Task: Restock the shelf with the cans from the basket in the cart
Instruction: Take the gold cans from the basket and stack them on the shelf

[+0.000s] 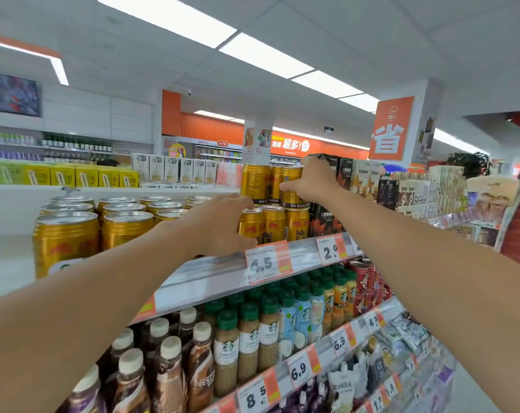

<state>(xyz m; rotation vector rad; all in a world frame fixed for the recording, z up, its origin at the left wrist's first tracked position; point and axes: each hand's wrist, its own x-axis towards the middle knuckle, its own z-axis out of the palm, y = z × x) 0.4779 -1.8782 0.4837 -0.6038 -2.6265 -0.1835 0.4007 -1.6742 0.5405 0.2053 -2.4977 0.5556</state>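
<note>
My right hand [314, 181] reaches to the top shelf [211, 271], its grip clamped on a gold ribbed metal can [291, 186] in the upper tier: thumb across the front, fingers over the rim. That can stands on the lower row of gold cans [272, 223], beside two more stacked gold cans [255, 181] just left of the grip. My left hand [220, 223] is lower, thumb and curled fingers wrapped around another gold can [250, 223] at the left end of the lower row, just above the shelf's white price tag reading 4.5 [263, 263]. Further left of that grip stand more gold cans [113, 219] in rows. Dark cartons [327, 217] sit right of the stack. Bottled coffee drinks [247, 338] fill the shelf below.
</note>
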